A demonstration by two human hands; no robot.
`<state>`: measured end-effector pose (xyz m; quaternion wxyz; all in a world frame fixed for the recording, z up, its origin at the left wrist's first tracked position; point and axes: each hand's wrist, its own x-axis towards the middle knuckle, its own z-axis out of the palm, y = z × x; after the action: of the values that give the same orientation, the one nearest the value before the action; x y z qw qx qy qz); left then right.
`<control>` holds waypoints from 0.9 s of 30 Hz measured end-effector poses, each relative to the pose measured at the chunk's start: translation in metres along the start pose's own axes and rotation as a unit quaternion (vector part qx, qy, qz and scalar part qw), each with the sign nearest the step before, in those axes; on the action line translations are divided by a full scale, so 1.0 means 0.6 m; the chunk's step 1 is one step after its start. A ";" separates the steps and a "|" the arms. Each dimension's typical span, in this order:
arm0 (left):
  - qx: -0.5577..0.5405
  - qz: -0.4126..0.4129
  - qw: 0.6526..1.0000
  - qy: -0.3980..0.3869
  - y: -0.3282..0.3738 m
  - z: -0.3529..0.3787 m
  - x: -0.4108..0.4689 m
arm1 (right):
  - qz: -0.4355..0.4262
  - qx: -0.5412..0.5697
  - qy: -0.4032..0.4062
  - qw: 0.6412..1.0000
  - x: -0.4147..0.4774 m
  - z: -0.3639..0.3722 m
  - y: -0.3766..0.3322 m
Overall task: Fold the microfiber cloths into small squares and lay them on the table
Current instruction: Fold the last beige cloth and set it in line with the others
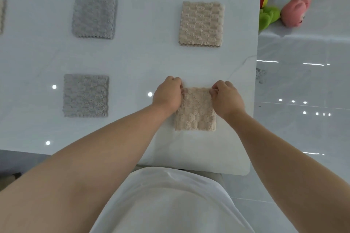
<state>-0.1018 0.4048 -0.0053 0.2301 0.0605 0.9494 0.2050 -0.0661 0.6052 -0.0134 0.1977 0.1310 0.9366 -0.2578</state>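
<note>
A beige microfiber cloth, folded to a small square, lies on the white table near its front right. My left hand pinches the cloth's far left corner. My right hand pinches its far right corner. Both hands have curled fingers at the cloth's far edge. Another folded beige cloth lies flat behind it. Two folded grey cloths sit to the left, one at the back and one nearer.
A sliver of another pale cloth shows at the far left edge. Beyond the table's right edge, a pink plush toy and a green one rest on a white ledge. The glossy tiled floor lies to the right.
</note>
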 end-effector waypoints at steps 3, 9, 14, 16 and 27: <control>0.044 0.060 0.995 0.074 -0.005 0.005 -0.020 | 0.005 0.035 0.008 0.999 -0.017 -0.004 0.003; 0.146 0.438 0.887 0.013 -0.034 0.026 -0.082 | -0.277 -0.105 0.037 0.954 -0.100 0.009 0.047; 0.231 0.420 0.877 -0.040 -0.031 0.042 -0.091 | -0.368 -0.218 -0.016 0.904 -0.111 0.032 0.065; 0.253 0.420 0.871 -0.031 -0.034 0.040 -0.087 | -0.362 -0.224 -0.008 0.905 -0.107 0.043 0.069; 0.236 0.429 0.871 0.030 -0.026 0.018 -0.094 | -0.388 -0.169 0.107 0.900 -0.105 0.021 0.066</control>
<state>-0.0473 0.3829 0.0029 0.0695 0.5084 0.8566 0.0550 0.0074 0.6226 -0.0129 -0.0005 -0.2511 0.9583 -0.1366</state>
